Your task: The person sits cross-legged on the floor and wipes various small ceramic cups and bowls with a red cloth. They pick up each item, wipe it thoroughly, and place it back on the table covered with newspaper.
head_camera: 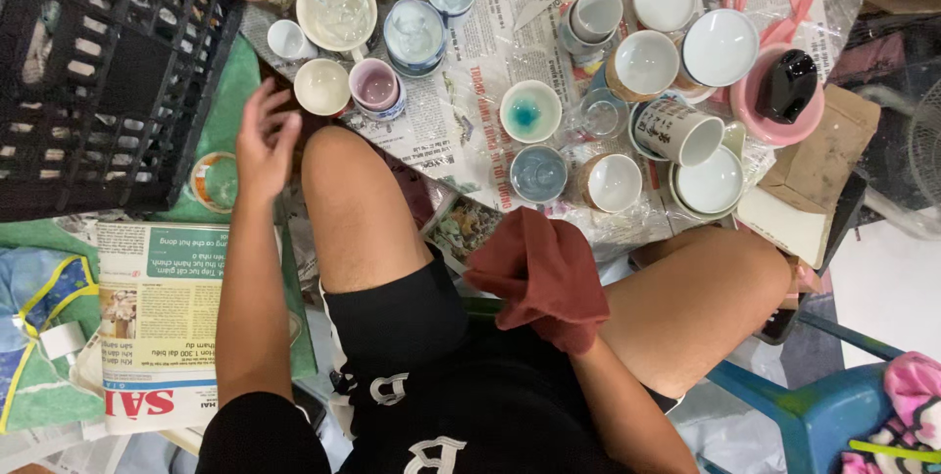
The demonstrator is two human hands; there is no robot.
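My left hand (263, 137) is raised beside my left knee with fingers spread and nothing in it, just below a cream cup (322, 87) and a lilac-lined cup (374, 85). My right hand is wrapped in a dark red cloth (542, 278) between my knees, so the hand itself is hidden. Beyond my knees, many ceramic cups and bowls stand on newspaper (461, 111), among them a white bowl with a teal centre (530, 110) and a pale blue cup (538, 173).
A black plastic crate (98, 72) fills the upper left. A folded newspaper (157, 317) lies at lower left. A pink bowl holding a black object (784, 92), brown cardboard (818, 165) and a blue plastic stool (814, 405) are on the right.
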